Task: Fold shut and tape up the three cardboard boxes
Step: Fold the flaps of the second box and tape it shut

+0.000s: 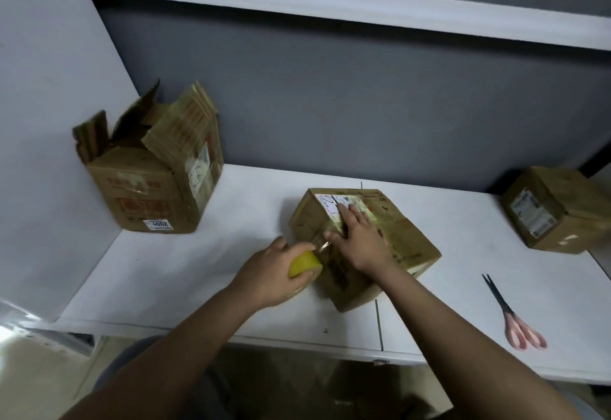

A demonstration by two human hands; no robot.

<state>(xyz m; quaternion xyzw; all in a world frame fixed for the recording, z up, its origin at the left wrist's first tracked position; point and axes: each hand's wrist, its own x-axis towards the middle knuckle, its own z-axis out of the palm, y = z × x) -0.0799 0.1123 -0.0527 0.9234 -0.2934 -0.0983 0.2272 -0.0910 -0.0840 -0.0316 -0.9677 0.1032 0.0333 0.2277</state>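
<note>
A flat cardboard box with its flaps folded down lies in the middle of the white table. My right hand presses flat on its top, fingers straight. Just left of the box, my left hand grips a yellow-cored roll of clear tape. A strip of tape runs from the roll onto the box's top by my right thumb. A taller box stands at the back left with its top flaps standing open. A third box, closed, sits at the far right.
Pink-handled scissors lie on the table to the right of the middle box, near the front edge. A grey partition wall rises behind the table and a white panel stands on the left.
</note>
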